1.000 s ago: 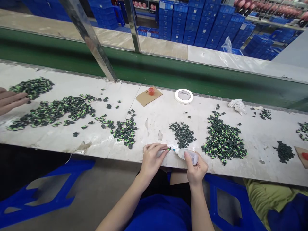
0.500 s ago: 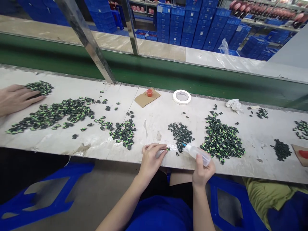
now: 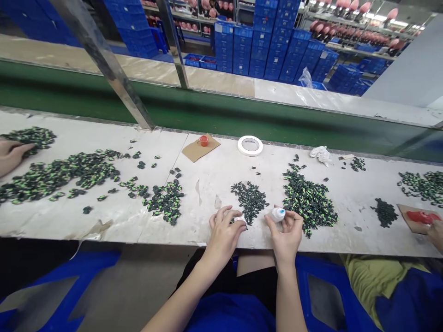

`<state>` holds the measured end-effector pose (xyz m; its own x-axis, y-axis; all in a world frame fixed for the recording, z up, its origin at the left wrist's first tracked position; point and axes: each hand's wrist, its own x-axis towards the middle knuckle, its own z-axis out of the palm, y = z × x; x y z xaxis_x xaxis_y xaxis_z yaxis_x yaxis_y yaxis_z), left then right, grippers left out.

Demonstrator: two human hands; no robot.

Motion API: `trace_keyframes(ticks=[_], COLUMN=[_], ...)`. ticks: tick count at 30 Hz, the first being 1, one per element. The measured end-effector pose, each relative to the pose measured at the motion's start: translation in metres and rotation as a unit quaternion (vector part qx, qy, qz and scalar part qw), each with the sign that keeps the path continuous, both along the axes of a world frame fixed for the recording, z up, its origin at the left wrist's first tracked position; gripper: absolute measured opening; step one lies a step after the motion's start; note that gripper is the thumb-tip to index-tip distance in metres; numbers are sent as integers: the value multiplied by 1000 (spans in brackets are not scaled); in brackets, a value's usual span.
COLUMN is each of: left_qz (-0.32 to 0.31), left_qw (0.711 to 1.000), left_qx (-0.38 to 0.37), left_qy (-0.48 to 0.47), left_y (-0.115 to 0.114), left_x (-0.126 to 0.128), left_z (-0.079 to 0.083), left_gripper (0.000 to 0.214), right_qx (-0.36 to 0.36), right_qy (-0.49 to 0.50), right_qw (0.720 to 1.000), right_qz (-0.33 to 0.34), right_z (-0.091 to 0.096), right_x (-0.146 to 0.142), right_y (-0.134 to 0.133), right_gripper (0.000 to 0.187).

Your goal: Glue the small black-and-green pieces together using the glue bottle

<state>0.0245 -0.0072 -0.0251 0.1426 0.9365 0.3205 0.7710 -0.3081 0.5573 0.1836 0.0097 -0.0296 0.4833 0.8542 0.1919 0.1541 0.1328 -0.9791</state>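
Observation:
My left hand (image 3: 223, 233) is closed in a pinch just above the table's front edge, at the near end of a pile of small black parts (image 3: 249, 198). A small dark part (image 3: 246, 226) shows at its fingertips, and something whitish is around the fingers, too small to make out. Wrapped in my right hand (image 3: 286, 237) is a white squeeze bottle (image 3: 277, 214), its blue tip turned up towards me. To the right of that hand lies a large heap of black-and-green parts (image 3: 308, 200).
Left are more black-and-green parts (image 3: 166, 203) and another person's hand (image 3: 12, 157). Behind stand a red cup (image 3: 204, 141) on cardboard (image 3: 190, 152) and a tape roll (image 3: 250, 145). At far right a co-worker's hand (image 3: 436, 234) is by a red item (image 3: 420, 216).
The bottle has swung from lying slantwise, tip to the left, to tip up towards me. My hands have come a little closer together. A co-worker's hand has appeared at far right.

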Motion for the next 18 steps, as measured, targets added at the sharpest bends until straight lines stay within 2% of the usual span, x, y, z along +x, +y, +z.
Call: trace_keyframes(ticks=[2,4,6,8,9,11,13,18], left_qz=[-5,-6,0,10,17,38,66,74], left_qw=[1000,999,999,999,999,998,997,996], left_qx=[-17,-34,-47,-52,-50,-42,-37,-46], left_qy=[3,4,4,3,0,-6,-10,-17], left_y=[1,0,0,-1,-1,-2,-3,-7], left_x=[0,0,1,0,-1,-6,-14,-30], left_z=[0,1,2,4,5,7,7,0], left_gripper=[13,14,14,13,13,12,13,18], right_qx=[15,77,166,211,207,152,94,-5], right_qy=[-40,-117,-204,-271,-293,-327,-353,-402], right_qw=[999,989,958,931,928,932,931,916], right_qz=[-7,-56,-117,-124,-102,-43,-14,-14], right_z=[-1,0,1,3,5,7,6,-1], right_x=[0,-1,-6,-15,-20,-31,-39,-41], right_y=[-2,-7,-16,-28,-33,-43,-48,-51], right_gripper=[54,59,58,47,39,21,10,26])
